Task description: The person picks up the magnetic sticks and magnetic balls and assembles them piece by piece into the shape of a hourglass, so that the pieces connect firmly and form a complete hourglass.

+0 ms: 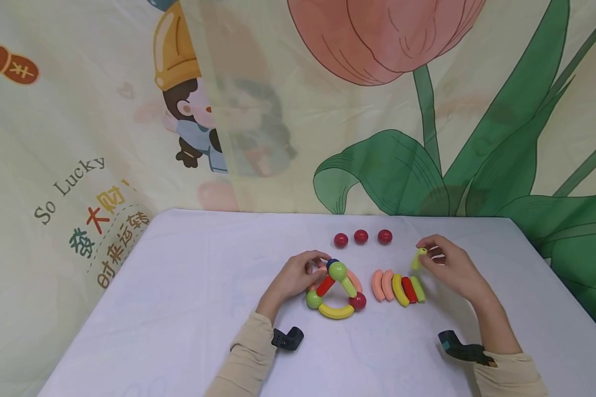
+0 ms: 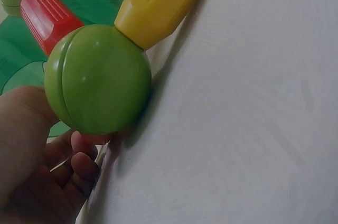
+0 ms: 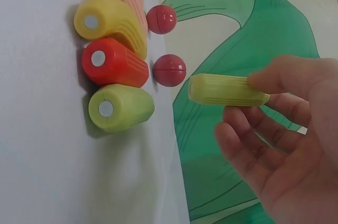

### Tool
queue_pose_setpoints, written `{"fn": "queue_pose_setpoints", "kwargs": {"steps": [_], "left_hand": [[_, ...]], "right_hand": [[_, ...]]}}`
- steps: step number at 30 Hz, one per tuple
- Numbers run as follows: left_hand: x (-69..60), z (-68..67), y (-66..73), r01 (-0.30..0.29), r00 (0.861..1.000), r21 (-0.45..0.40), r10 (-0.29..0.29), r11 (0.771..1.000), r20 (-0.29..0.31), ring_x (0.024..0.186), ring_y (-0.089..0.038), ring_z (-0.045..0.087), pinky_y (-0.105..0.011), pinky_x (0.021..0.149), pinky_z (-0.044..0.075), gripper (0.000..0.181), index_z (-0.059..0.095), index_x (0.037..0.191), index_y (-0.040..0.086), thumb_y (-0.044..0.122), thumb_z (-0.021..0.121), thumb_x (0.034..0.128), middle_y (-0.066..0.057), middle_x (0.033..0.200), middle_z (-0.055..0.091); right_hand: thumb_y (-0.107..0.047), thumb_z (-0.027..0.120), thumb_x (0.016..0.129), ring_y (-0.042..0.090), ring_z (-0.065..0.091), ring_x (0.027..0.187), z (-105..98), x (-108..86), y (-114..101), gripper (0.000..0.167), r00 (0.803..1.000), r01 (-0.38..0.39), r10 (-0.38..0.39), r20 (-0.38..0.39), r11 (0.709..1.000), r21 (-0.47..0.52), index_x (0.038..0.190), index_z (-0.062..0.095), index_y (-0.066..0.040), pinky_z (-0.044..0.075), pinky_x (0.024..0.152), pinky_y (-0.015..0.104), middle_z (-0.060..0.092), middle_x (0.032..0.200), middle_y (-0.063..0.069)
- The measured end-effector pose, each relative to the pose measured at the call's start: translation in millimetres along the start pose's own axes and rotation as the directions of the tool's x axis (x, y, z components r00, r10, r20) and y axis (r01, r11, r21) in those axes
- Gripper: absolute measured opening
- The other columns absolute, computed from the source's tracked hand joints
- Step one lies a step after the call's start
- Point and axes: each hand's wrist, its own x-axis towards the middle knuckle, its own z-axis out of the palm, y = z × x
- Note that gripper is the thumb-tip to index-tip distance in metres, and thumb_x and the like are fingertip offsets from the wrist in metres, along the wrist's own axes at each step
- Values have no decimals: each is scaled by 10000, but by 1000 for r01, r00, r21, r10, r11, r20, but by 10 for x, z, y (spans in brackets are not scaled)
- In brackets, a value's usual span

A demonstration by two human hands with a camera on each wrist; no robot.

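Observation:
My left hand (image 1: pixel 296 274) grips the back left of a magnetic ball-and-rod structure, its fingertips by a dark blue ball (image 1: pixel 332 262) and a pink rod mostly hidden. A raised green ball (image 1: pixel 338 271) tops it, with a red rod (image 1: pixel 325 285) and a light green rod (image 1: pixel 348 286) sloping down to a green ball (image 2: pixel 97 78) and a red ball (image 1: pixel 358 301). Between those two lower balls runs a curved yellow rod (image 1: pixel 336 312). My right hand (image 1: pixel 449 267) pinches another short yellow-green rod (image 3: pixel 227 90) between thumb and fingers, above the table.
Right of the structure lies a row of rods: two curved pink rods (image 1: pixel 388 285), a curved yellow one (image 1: pixel 400 290), a red one (image 3: pixel 113 63) and a light green one (image 3: pixel 121 108). Three red balls (image 1: pixel 361 236) stand behind on the white table (image 1: pixel 179 331). A printed cloth hangs beyond.

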Motion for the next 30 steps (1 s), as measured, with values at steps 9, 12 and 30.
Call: {"fn": "queue_pose_setpoints", "kwargs": {"steps": [9,12,30], "left_hand": [[-3,0,4,0,1000,1,0,1000,1,687,-97,477,-190,547,375,320,607,1198,237,196,655,884,38,957,601],[-3,1,2,4,1000,1,-4,1000,1,686,-98,478,-191,545,375,320,607,1199,239,196,654,885,40,956,600],[-4,6,-2,-3,1000,2,3,1000,-6,691,-98,485,-191,552,384,319,606,1202,233,201,652,889,38,963,600]], "right_hand": [[-282,595,924,284,578,1025,106,27,70,323,998,-6,8,-70,999,32,1186,528,-106,544,811,429,589,1136,107],[-362,593,918,234,581,1023,183,75,190,337,996,19,-16,-89,999,27,1182,536,-160,557,750,288,590,1130,49],[-240,599,928,289,573,1083,136,7,-221,321,999,43,-42,-14,992,123,1203,527,-92,406,806,33,579,1190,121]]}}
